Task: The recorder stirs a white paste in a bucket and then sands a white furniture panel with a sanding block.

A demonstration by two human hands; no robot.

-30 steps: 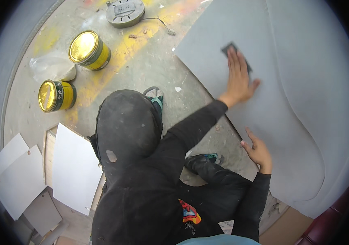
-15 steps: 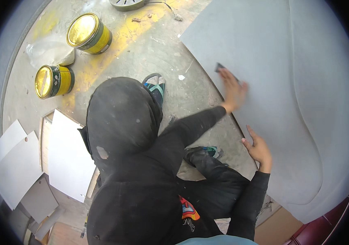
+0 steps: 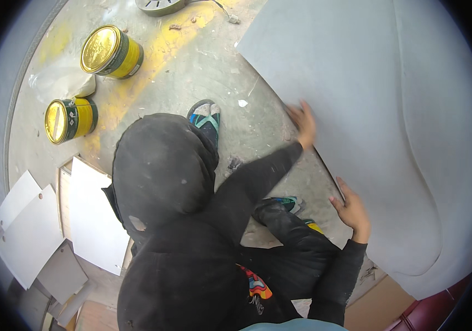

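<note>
A large smooth grey panel with a curved raised line fills the right side. At its near-left edge my left hand is slightly blurred, fingers bent over the edge. A small dark piece, apparently sandpaper, shows only partly under those fingers. Lower along the same edge, my right hand holds nothing; its fingers are spread, with the thumb apart. I cannot tell whether it touches the panel. Both arms wear dusty black sleeves.
Two yellow-and-dark paint cans stand on the stained concrete floor, beside a clear plastic bag. A round object lies beyond. White boards lean at left. My sandalled foot is near the panel; brown board lies below it.
My left hand has slid from the panel's surface toward its left edge, the dark piece now mostly hidden. My right hand has shifted slightly down and remains spread.
</note>
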